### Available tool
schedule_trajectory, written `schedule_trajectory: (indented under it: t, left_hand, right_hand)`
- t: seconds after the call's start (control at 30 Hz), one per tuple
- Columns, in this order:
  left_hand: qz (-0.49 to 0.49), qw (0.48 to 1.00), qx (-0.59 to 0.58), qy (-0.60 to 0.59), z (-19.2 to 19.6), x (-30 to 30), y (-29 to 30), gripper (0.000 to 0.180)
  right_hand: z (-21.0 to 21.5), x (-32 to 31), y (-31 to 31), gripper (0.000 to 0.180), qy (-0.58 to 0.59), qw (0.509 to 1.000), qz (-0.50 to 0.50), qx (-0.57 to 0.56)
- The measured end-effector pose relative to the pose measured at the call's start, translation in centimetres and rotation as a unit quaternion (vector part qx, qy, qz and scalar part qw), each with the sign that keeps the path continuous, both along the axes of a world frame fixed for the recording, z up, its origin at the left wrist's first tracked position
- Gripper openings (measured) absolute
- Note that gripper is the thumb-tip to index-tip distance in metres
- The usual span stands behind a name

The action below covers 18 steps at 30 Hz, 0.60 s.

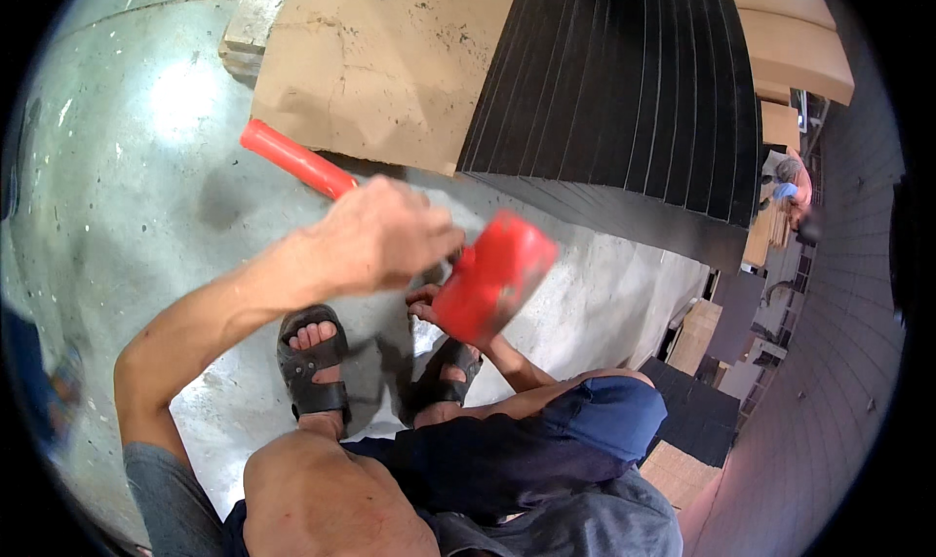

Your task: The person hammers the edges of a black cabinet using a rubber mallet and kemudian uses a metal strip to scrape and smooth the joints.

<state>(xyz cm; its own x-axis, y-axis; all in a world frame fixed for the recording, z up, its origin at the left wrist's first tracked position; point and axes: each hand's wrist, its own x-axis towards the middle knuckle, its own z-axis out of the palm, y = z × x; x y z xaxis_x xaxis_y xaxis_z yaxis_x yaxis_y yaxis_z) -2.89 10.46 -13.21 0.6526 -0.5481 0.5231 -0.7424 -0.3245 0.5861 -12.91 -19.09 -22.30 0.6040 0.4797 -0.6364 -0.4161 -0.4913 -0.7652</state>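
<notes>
My left hand (382,233) is wrapped round the handle of a red mallet (499,272), gripping it near the head. The handle's end sticks out to the upper left; the head, slightly blurred, is at the right of my fist. Behind and below the mallet head is my right hand (422,302), partly covered by it. Its visible fingers are curled, and whatever they hold is hidden. Both hands are above the floor in front of my sandalled feet, close to the near edge of a stack of black sheets (614,89).
A brown cardboard sheet (390,55) lies beside the black stack, with a pale wooden block (255,21) at its far left. Cardboard-coloured boards (795,31) stand at the upper right. Another person (795,182) is at the far right, near a corrugated wall (848,265).
</notes>
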Motion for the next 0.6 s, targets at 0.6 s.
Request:
schedule_trajectory:
  t: [0.6]
  left_hand:
    - [0.000,0.983,0.172,0.069,-2.1,-1.3,0.3,0.020]
  right_hand:
    - [0.2,0.6,-0.4,0.043,-0.046,0.982,0.137,-0.124]
